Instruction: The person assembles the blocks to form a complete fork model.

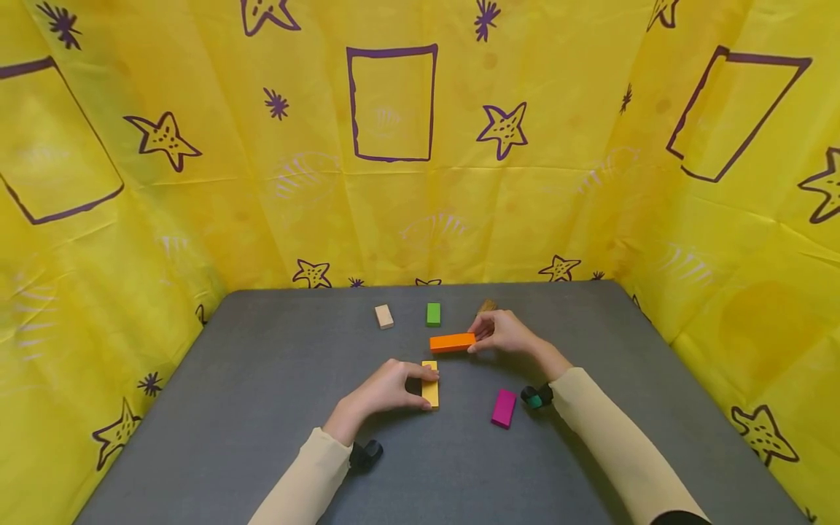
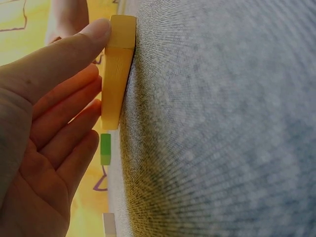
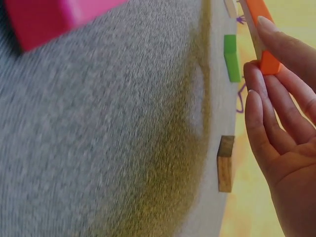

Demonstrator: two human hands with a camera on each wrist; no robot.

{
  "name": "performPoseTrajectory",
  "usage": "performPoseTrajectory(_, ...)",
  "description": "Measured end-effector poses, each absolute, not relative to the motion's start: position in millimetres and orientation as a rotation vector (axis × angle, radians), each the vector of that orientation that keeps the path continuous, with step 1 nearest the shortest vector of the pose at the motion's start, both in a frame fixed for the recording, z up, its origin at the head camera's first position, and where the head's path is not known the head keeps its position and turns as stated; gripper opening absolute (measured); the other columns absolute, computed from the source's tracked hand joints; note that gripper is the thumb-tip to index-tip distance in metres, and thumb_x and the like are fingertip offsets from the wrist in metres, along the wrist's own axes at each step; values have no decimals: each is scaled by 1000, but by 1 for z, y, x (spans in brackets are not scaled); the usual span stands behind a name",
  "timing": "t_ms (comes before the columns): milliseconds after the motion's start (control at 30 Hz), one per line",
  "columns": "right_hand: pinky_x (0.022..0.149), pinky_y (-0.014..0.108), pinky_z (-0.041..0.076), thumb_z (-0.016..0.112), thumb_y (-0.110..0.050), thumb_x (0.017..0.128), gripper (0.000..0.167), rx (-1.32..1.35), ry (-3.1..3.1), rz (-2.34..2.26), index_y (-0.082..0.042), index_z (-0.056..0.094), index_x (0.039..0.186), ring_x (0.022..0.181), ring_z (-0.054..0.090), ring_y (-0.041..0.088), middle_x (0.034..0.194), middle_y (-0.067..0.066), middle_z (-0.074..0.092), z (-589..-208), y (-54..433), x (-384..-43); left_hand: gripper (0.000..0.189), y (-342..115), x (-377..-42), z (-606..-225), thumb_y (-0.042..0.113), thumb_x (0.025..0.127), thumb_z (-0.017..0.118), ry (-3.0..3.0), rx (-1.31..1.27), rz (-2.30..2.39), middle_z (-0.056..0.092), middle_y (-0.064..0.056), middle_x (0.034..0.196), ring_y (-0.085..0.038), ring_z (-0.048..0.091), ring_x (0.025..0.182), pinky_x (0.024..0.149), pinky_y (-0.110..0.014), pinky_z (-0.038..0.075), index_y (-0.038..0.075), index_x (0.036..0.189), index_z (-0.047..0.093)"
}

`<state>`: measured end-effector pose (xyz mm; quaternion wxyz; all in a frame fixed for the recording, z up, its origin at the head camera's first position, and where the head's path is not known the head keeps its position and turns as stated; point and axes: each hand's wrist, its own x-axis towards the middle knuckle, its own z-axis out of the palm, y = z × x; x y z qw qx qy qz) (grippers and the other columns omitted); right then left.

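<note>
My left hand (image 1: 383, 390) has its thumb and fingertips on a yellow block (image 1: 429, 394), which lies lengthwise on the grey table. In the left wrist view the thumb touches the near end of the yellow block (image 2: 116, 74), and the fingers lie along its upper face. Farther back, my right hand (image 1: 504, 332) pinches one end of an orange block (image 1: 451, 343) between thumb and fingers. The right wrist view shows this orange block (image 3: 269, 61) held above the table surface. Its other end points left, beyond the yellow block's far end.
Behind the hands lie a pale wooden block (image 1: 383, 316), a green block (image 1: 433, 314) and a brown wooden block (image 1: 487, 306), partly hidden by the right hand. A magenta block (image 1: 503, 408) lies near the right forearm. Yellow patterned cloth (image 1: 394, 219) encloses the grey table (image 1: 275, 379).
</note>
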<state>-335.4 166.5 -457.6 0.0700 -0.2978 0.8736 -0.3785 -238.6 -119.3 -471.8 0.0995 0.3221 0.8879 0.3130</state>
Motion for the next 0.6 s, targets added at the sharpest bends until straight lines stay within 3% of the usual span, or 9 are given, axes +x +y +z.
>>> performPoseTrajectory(600,71,22,55,85,-32,68,32,-915,2624,-1101,-14,67,88,76,66,9,85,-1,70,-458,151,-338,53,-119,-239,-473,37,75,79,2629,968,932,63,16,120,-5,58,114,101,-33,45,23,124,65)
